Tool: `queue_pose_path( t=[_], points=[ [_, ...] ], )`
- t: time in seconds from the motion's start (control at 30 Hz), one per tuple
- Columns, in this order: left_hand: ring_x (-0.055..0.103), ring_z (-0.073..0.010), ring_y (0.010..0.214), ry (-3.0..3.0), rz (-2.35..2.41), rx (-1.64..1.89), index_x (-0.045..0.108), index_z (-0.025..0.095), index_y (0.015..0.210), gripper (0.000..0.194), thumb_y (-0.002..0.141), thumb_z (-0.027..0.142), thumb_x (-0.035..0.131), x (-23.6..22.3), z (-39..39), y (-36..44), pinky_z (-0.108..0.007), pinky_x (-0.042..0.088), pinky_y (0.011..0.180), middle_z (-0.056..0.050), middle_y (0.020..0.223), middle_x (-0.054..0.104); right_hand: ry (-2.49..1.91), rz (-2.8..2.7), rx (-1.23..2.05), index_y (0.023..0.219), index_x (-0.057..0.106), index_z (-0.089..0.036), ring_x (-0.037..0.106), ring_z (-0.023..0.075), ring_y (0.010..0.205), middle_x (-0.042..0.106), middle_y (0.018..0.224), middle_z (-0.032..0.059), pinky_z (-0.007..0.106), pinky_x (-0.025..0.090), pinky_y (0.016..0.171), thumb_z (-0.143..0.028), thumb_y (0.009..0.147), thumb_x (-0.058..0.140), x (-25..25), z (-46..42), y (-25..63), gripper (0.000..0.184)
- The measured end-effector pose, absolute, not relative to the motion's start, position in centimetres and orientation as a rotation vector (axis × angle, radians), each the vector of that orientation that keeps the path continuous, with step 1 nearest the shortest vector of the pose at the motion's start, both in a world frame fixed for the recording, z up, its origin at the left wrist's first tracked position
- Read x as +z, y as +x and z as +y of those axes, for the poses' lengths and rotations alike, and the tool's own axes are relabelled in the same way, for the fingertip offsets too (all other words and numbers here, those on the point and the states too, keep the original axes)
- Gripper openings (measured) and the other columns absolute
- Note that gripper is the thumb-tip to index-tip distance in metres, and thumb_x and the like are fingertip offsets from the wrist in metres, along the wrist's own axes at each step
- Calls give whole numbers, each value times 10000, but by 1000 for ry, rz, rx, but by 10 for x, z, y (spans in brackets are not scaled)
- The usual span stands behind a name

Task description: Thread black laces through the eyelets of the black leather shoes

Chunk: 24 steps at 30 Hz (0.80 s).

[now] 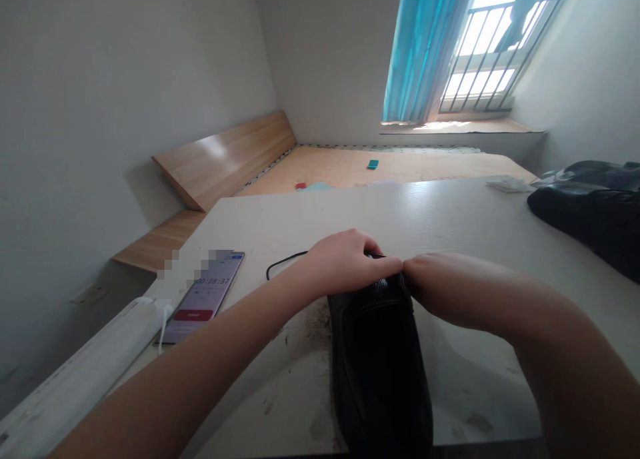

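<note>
Over at the near edge of the white table point(380, 216), a black shoe point(383, 352) sits toe inward, the left hand point(350, 266) curled round that toe, probably to steady it, though whether the right hand point(433, 272) beside it pinches anything I can't tell.

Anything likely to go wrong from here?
1. The black shoe could slide or tip: the left hand and right hand are both at its toe end, while its heel end reaches the table's near edge in view.
2. The black cord loops out beside the left wrist and might snag.
3. The phone lies beside the left forearm; a sweep might knock it.
</note>
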State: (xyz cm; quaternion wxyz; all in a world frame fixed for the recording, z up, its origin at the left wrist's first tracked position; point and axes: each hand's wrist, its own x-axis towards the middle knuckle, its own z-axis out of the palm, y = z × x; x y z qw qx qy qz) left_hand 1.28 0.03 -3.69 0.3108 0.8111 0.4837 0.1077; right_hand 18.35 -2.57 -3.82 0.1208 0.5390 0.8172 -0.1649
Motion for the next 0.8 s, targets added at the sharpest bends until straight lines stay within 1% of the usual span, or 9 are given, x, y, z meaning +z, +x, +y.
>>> queue_pose_path(
  t=[0.07, 0.17, 0.27, 0.33, 0.43, 0.53, 0.63, 0.8],
  points=[
    [555, -158, 671, 2100, 1201, 261, 751, 194, 840, 371, 762, 492, 545, -37, 3, 9, -256, 367, 547, -15, 737, 680, 1514, 2372, -551, 829, 670, -183, 612, 200, 773, 698, 902, 67, 314, 414, 673, -59, 825, 445, -36, -22, 186, 257],
    [524, -135, 636, 2066, 1136, 253, 749, 197, 837, 311, 738, 420, 555, -36, 7, 6, -239, 354, 520, 7, 704, 655, 1439, 2344, -634, 920, 691, -194, 620, 208, 836, 698, 964, 66, 323, 433, 731, -56, 834, 439, -30, -19, 186, 300],
    [496, -120, 616, 2059, 1133, 235, 746, 183, 834, 295, 730, 386, 559, -35, 7, 7, -234, 344, 522, 11, 693, 635, 1454, 2313, -630, 958, 703, -186, 631, 220, 860, 699, 994, 81, 331, 438, 740, -71, 852, 424, -23, -21, 183, 320],
    [488, -120, 619, 2070, 1129, 222, 745, 173, 839, 296, 734, 373, 554, -34, 7, 7, -235, 349, 535, 9, 695, 624, 1493, 2288, -592, 935, 705, -172, 636, 222, 845, 703, 983, 88, 329, 434, 720, -61, 840, 422, -21, -23, 180, 318],
    [491, -127, 636, 2073, 1125, 206, 744, 174, 853, 299, 749, 368, 542, -35, 7, 8, -237, 355, 543, 10, 706, 623, 1533, 2275, -502, 885, 699, -174, 635, 216, 793, 707, 935, 78, 309, 409, 646, -46, 799, 446, -21, -25, 177, 297],
    [513, -142, 654, 2085, 1160, 226, 746, 174, 867, 324, 782, 389, 520, -39, 8, 8, -247, 362, 561, 2, 725, 647, 1528, 2344, -390, 837, 699, -163, 628, 214, 738, 704, 862, 89, 299, 370, 582, -77, 813, 454, -24, -26, 174, 261],
    [554, -159, 684, 2105, 1177, 265, 749, 165, 872, 330, 797, 376, 508, -41, 8, 9, -256, 381, 596, -13, 744, 681, 1530, 2380, -349, 802, 692, -152, 623, 205, 709, 704, 833, 98, 294, 343, 562, -93, 832, 457, -25, -27, 174, 244],
    [592, -180, 723, 2113, 1213, 270, 742, 185, 861, 280, 744, 379, 577, -44, 5, 13, -252, 384, 579, -22, 785, 715, 1592, 2424, -283, 774, 668, -179, 594, 178, 686, 703, 821, 61, 277, 308, 551, -48, 787, 456, -24, -27, 178, 250]
  ],
)
